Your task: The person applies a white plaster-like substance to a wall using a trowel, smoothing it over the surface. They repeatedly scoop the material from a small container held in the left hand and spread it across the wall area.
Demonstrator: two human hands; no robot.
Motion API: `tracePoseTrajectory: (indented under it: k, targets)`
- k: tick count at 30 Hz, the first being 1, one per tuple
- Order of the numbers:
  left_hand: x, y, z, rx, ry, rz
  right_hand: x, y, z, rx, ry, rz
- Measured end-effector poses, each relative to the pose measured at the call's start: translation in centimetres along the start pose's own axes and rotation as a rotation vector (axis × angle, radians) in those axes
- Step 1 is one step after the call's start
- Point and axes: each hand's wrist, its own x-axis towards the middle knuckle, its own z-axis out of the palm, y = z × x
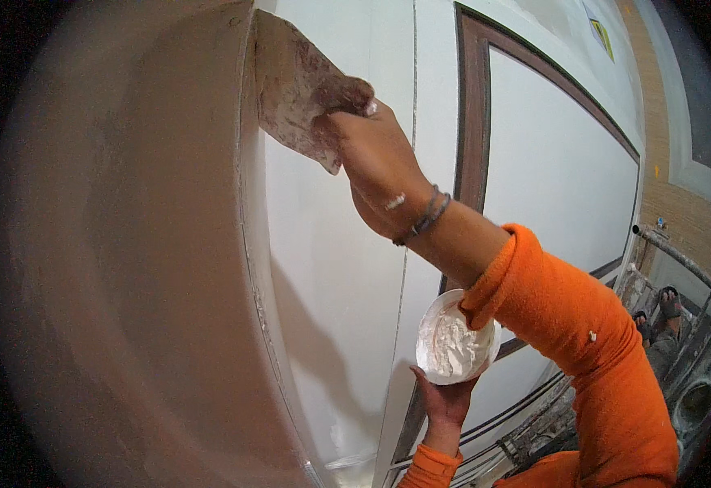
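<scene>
My right hand [376,154] is closed around a wide, stained putty knife [294,85], with a grey band on that wrist. The blade's far edge meets the corner between a beige wall [128,211] and a white wall panel [323,268]. Lower down, my left hand [446,400] grips a round white bowl [430,342] from beneath. White putty [457,337] is spread inside the bowl, and my right sleeve overlaps its upper rim. Smears of white show on the right hand and sleeve.
A brown frame [475,122] borders a white panel to the right. Metal scaffold tubing [684,256] runs along the right side, with a foot in a sandal [669,302] near it. A round container [694,404] sits at the lower right.
</scene>
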Motion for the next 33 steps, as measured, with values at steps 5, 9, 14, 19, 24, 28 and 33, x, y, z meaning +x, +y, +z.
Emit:
tracePoseTrajectory:
  k: [5,9,14,19,24,28,33]
  targets:
    - [0.2,-0.2,-1.5,-0.089,-0.034,-0.013,-2.3,1.0,-0.3,-0.072,-0.009,-0.062]
    - [0.3,-0.6,-2.7,-0.110,-0.015,-0.030,-4.5,2.5,-0.8,-0.245,-0.048,-0.166]
    - [-0.8,-1.5,-3.7,0.259,0.001,0.122,-10.9,5.1,-0.8,-0.291,-0.083,-0.221]
    - [-0.7,-1.3,-6.5,-0.304,0.034,-0.072,-13.1,5.2,-1.8,-0.269,-0.087,-0.034]
    - [-1.1,-0.8,-5.0,-0.098,0.010,-0.010,-7.4,3.7,0.0,-0.357,0.031,-0.209]
    - [-1.6,-0.5,-2.1,0.321,-0.051,0.158,-7.5,4.3,3.4,-0.413,0.069,-0.648]
    - [-0.4,-1.6,-7.0,-0.052,0.016,0.046,-12.8,2.5,-0.5,-0.361,-0.244,-0.230]
